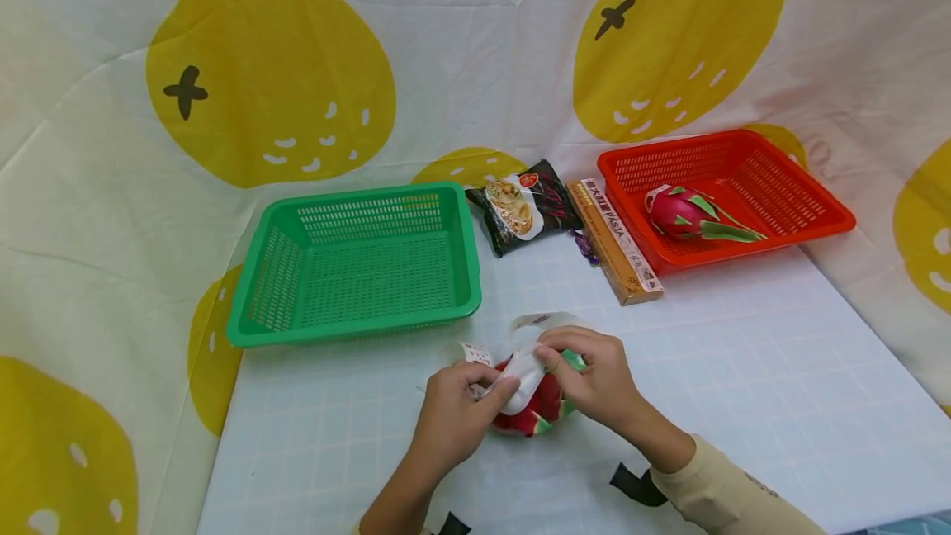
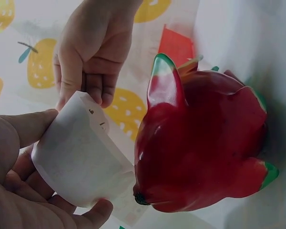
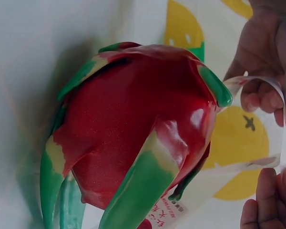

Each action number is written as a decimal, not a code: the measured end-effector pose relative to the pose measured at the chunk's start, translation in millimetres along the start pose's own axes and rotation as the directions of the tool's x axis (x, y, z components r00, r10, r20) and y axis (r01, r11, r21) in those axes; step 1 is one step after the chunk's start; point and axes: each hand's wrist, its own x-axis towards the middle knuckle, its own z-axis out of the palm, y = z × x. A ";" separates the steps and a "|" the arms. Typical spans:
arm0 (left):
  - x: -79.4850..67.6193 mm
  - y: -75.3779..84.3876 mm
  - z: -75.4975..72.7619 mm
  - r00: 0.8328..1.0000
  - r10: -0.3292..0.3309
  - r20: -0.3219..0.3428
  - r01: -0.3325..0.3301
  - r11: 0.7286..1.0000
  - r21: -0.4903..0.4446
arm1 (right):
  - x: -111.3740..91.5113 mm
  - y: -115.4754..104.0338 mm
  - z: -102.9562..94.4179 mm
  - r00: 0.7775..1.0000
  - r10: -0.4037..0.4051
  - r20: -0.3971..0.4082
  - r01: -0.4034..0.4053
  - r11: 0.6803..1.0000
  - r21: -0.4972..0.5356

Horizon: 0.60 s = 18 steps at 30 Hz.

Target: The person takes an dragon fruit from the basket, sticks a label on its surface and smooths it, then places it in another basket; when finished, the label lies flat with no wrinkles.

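A red dragon fruit (image 1: 548, 404) with green-tipped scales sits on the table, partly covered from above by my hands. Over it I hold a white paper-like strip (image 1: 523, 380), which bends into a loop in the right wrist view. My left hand (image 1: 462, 409) pinches the near end between thumb and fingers. The fingertips of my right hand (image 1: 600, 376) pinch the strip farther up. In the left wrist view the white strip (image 2: 81, 152) stands beside the fruit (image 2: 200, 143). A small label (image 3: 166, 214) with red print lies by the fruit.
At the left back stands a green basket (image 1: 349, 330). A red basket (image 1: 750, 253), at the right back, holds another dragon fruit (image 1: 678, 215). Between them are a black noodle packet (image 1: 523, 209), a small purple packet (image 1: 584, 246) and a pasta box (image 1: 615, 242). A patterned cloth hangs behind.
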 end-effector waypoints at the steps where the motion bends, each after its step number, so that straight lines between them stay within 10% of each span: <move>1: 0.0 -0.2 0.2 1.000 0.004 -0.004 -0.004 1.000 0.004 | 0.0 0.5 0.0 1.000 0.000 -0.003 0.000 1.000 0.002; 18: -0.2 -1.0 0.1 1.000 -0.004 -0.004 0.004 1.000 0.029 | 1.9 7.5 2.1 0.995 0.075 -0.060 -0.071 0.995 0.065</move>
